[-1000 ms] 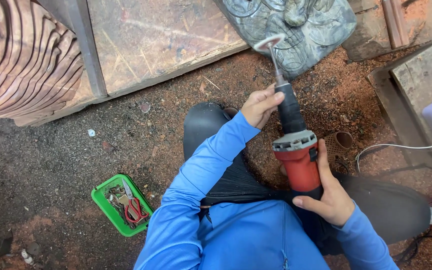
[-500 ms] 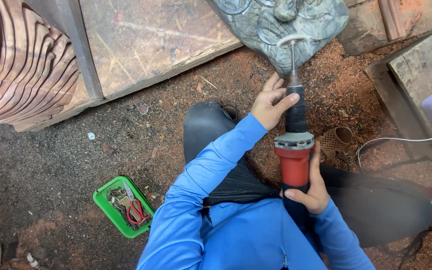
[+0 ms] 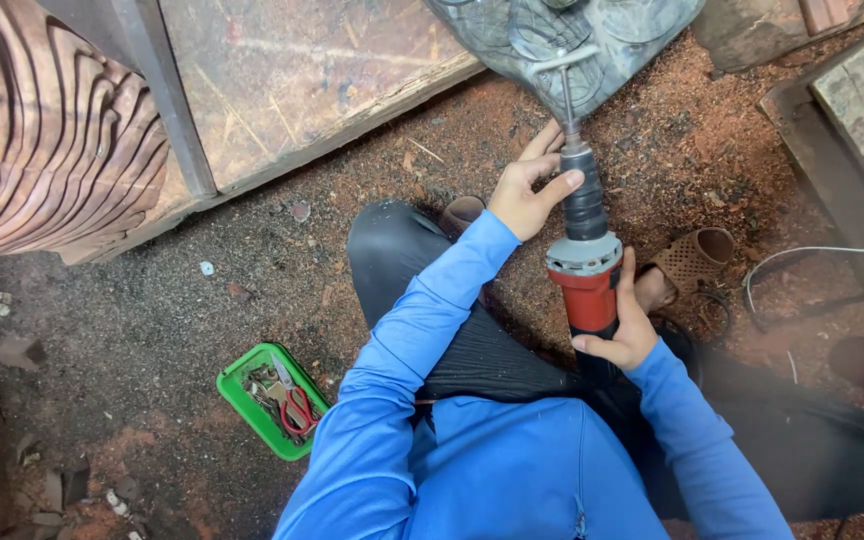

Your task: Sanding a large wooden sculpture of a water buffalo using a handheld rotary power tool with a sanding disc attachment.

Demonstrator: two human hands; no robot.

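- Head camera view, looking straight down on a person in a blue long-sleeved top and dark trousers, seated on ground covered in reddish sawdust.
- Left hand (image 3: 530,190) is wrapped closed around the black neck of a red-bodied rotary power tool (image 3: 586,268), thumb and fingers curled on either side.
- Right hand (image 3: 624,322) is closed around the tool's red rear body, thumb lying up along its side.
- From the neck a thin metal bit (image 3: 564,92) points away from the person and meets the lower edge of a grey carved piece (image 3: 592,40) at the top of the view.
- Doing this step well likely means keeping both hands firm, the front hand steering near the bit, and pressing lightly so the bit does not skip.
- No labels or signs are readable. One container shows: a small green rectangular tray (image 3: 264,400) on the ground by the person's left side, holding red-handled scissors and small metal bits.
- A ridged brown wood carving (image 3: 42,150) fills the upper left corner.
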